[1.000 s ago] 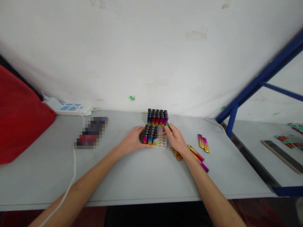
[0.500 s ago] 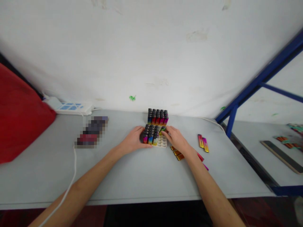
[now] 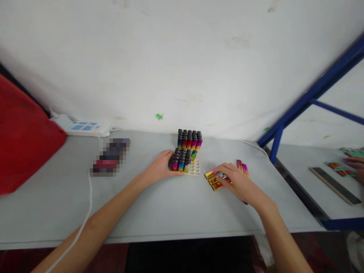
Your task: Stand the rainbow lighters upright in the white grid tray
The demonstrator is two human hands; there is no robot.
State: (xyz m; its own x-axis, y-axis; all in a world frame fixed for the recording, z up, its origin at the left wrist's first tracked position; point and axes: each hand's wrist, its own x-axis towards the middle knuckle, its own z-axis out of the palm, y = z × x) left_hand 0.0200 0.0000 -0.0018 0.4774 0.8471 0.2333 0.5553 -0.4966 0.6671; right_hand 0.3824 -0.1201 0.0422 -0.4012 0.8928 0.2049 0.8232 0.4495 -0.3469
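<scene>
A white tray (image 3: 195, 169) with round holes holds upright lighters (image 3: 181, 161) with black tops, filling its left part. My left hand (image 3: 162, 167) is curled round the tray's left side, thumb in front and fingers behind the lighters. A single green lighter (image 3: 194, 155) stands in the tray's back row, right of the full columns. My right hand (image 3: 231, 176) is over the loose lighters (image 3: 214, 182) lying to the right, thumb and fingers round one of them, partly hidden by the hand. Behind the tray stands another block of upright lighters (image 3: 190, 139).
More loose lighters (image 3: 243, 167) lie beyond my right hand. At left are a power strip (image 3: 88, 129), a blurred-out object (image 3: 110, 157), a white cable (image 3: 90, 197) and a red cloth (image 3: 25, 136). A blue metal frame (image 3: 301, 96) borders the right; another person's hand (image 3: 356, 163) is beyond it.
My right hand has let go of the green lighter, which now stands in the tray, and has moved right and down onto the loose lighters. My left hand stays at the tray.
</scene>
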